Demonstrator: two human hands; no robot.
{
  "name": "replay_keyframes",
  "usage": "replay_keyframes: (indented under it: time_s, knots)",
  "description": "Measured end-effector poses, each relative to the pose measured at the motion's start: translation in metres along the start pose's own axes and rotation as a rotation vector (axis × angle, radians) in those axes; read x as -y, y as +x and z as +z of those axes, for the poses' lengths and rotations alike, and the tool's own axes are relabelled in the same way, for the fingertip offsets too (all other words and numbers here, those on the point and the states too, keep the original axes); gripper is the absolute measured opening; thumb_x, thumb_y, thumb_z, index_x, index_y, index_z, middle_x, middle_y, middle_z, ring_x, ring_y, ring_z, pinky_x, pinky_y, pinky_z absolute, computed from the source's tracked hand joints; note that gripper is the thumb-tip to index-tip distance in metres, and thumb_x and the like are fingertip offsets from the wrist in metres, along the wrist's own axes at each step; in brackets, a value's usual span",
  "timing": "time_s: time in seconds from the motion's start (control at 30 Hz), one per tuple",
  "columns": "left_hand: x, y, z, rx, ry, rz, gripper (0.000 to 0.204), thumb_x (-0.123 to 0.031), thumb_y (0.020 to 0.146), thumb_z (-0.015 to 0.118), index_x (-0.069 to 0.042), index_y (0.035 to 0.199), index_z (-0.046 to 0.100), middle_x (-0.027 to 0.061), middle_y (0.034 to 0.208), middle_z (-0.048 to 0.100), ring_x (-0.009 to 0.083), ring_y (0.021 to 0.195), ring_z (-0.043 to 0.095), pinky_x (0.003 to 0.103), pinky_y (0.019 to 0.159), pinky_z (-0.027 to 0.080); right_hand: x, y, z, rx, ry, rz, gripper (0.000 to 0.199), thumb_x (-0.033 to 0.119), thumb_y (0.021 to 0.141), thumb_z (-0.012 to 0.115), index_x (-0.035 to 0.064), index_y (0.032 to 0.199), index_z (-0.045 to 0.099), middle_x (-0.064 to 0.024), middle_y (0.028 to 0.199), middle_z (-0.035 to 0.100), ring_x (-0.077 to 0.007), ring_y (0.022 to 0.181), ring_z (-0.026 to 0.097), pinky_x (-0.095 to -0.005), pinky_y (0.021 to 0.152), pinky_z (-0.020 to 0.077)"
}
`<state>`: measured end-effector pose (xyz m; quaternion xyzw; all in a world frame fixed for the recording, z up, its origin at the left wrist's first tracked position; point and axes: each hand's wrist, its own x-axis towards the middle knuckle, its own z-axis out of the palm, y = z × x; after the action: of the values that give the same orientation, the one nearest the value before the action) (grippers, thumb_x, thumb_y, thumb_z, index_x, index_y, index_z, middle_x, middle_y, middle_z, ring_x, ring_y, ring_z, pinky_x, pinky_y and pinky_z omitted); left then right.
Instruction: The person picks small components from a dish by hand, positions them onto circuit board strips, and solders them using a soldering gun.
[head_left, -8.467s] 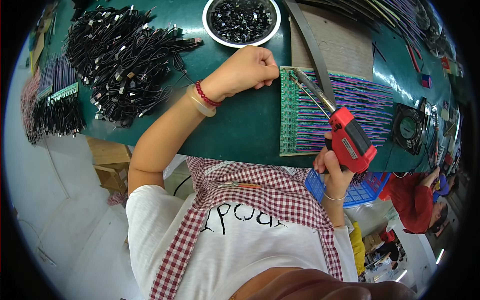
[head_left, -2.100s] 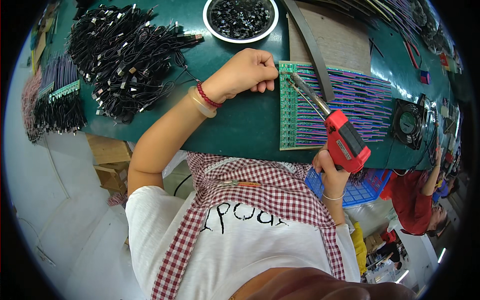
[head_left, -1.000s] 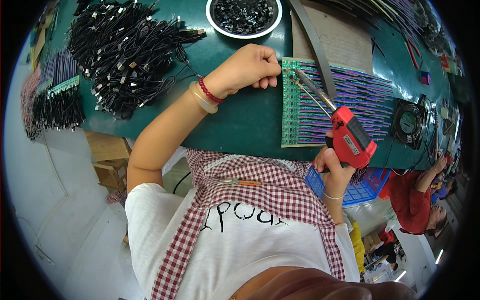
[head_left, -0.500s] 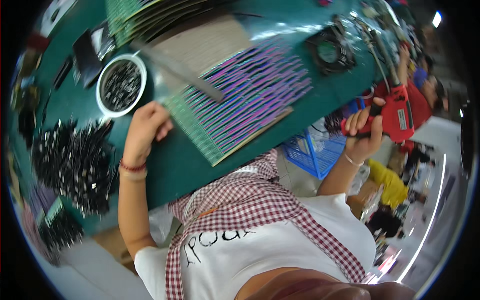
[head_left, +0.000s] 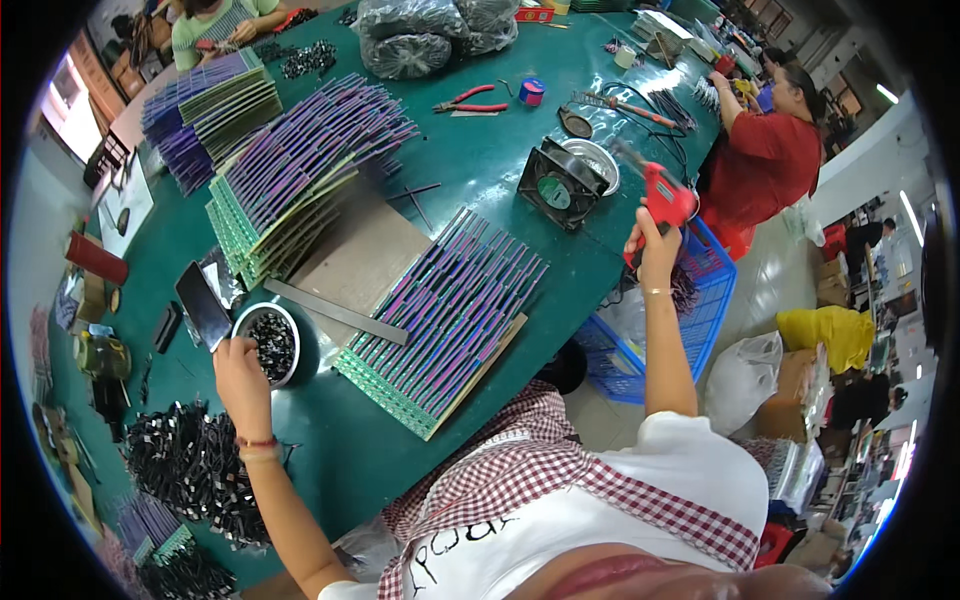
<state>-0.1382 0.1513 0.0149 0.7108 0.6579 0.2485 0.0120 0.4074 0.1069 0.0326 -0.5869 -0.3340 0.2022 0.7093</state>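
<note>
My left hand [head_left: 241, 378] is closed at the near end of a dark smartphone [head_left: 203, 305], which tilts up beside a white bowl [head_left: 293, 355] of small black parts. The fingertips are partly hidden. At the right, my right hand [head_left: 655, 250] grips a red glue gun [head_left: 668, 198] by its handle, its blurred nozzle pointing up and left. Between the hands lies a green circuit-board panel [head_left: 385, 395] with rows of purple and dark strips [head_left: 450, 310]. A flat grey metal bar [head_left: 345, 315] overlaps its left side and the brown cardboard [head_left: 355, 250] behind it.
Black cable bundles [head_left: 195, 470] lie at the left. Stacked panels [head_left: 310, 160] stand behind the cardboard. A black fan [head_left: 562, 188], red-handled pliers [head_left: 470, 100] and a soldering iron [head_left: 630, 108] occupy the far table. A blue basket [head_left: 705, 290] is below the right edge; a co-worker in red [head_left: 765, 160] sits beyond.
My left hand has moved from the panel's left edge to the phone, which appears raised. The glue gun has swung inward over the table's right edge. The view has shifted, showing more table.
</note>
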Motion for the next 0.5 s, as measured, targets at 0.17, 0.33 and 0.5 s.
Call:
replay_keyframes:
  time_s: [0.17, 0.33, 0.5]
  knots:
    - [0.011, 0.015, 0.022, 0.190, 0.287, -0.047, 0.012, -0.014, 0.070, 0.064, -0.007, 0.078, 0.061, 0.0108, 0.091, 0.055, 0.0302, 0.093, 0.052, 0.044, 0.074, 0.044, 0.018, -0.009, -0.006, -0.045, 0.107, 0.038, 0.023, 0.011, 0.083, 0.060, -0.0010, 0.101, 0.054, -0.0032, 0.052, 0.047, -0.0118, 0.036, 0.042, -0.0253, 0.036, 0.0362]
    - [0.012, 0.017, 0.025, 0.181, 0.337, -0.091, 0.007, -0.013, 0.071, 0.061, -0.007, 0.075, 0.059, 0.0102, 0.088, 0.056, 0.0296, 0.092, 0.052, 0.044, 0.070, 0.042, 0.044, -0.033, -0.002, -0.020, 0.159, 0.087, 0.025, 0.012, 0.084, 0.058, -0.0003, 0.105, 0.053, -0.0029, 0.054, 0.047, -0.0109, 0.038, 0.043, -0.0258, 0.038, 0.0366]
    - [0.017, 0.016, 0.016, 0.091, 0.239, -0.021, 0.010, -0.015, 0.075, 0.062, -0.006, 0.076, 0.058, 0.0105, 0.084, 0.058, 0.0299, 0.086, 0.054, 0.044, 0.069, 0.041, 0.063, -0.041, 0.003, -0.017, 0.251, 0.079, 0.027, 0.011, 0.086, 0.056, -0.0007, 0.109, 0.051, -0.0026, 0.055, 0.046, -0.0106, 0.040, 0.042, -0.0253, 0.039, 0.0359]
